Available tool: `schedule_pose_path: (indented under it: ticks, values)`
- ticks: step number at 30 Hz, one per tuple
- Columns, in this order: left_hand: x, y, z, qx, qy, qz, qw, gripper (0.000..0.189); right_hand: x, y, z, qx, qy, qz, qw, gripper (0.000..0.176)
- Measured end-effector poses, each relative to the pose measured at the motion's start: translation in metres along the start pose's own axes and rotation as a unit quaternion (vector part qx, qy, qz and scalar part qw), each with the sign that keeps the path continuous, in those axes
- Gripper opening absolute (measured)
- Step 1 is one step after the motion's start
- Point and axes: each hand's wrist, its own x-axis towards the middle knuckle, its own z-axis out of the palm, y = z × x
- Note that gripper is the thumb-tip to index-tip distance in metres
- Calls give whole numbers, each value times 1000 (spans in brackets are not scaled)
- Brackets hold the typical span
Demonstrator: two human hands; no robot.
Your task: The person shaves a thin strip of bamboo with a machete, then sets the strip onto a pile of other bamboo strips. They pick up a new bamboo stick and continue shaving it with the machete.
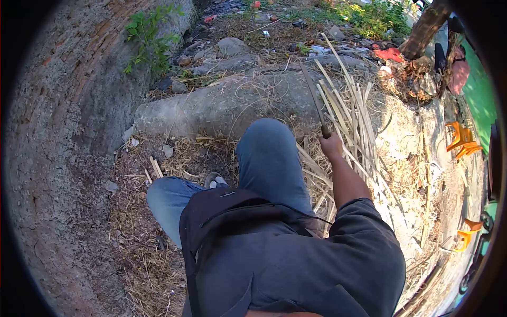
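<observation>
My right hand (331, 147) is closed around the dark handle of a long machete (313, 95). The narrow blade points forward and slightly left, beside a pile of pale split strips, which look like bamboo (363, 119). These strips lie loosely to the right of the machete, some running back toward my right knee. My left hand does not show. Only a bit of skin is seen at the bottom edge, below my dark shirt.
A long grey stone slab (211, 108) lies across the ground before my knees. A rough wall (63, 158) rises on the left, with a green plant (150, 39) against it. Orange plastic pieces (462, 140) and a tree trunk (426, 29) are at right. Shavings litter the ground.
</observation>
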Motion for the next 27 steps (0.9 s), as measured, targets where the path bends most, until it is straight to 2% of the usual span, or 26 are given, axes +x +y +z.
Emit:
schedule_pose_path:
  ticks: [5,9,13,14,17,21,22,27]
  values:
    - [1,36,32,5,-14,41,999,51,-48,92,-32,-105,22,144,984,39]
    - [5,63,57,5,-17,68,998,50,-53,146,-40,-105,64,182,976,39]
    - [11,88,80,11,-17,95,995,48,-42,149,-58,-143,72,215,963,43]
    - [13,94,86,12,-17,103,994,48,-37,144,-68,-99,33,246,964,44]
    - [18,112,103,18,-21,121,992,47,-26,158,-63,-148,47,222,963,45]
    - [28,131,117,24,-24,145,989,46,-21,155,-72,-105,-23,235,966,52]
    - [30,136,120,23,-23,148,988,46,-21,157,-68,-86,-13,243,966,58]
    - [46,144,124,33,-26,162,986,44,-13,173,-60,-133,-30,242,961,64]
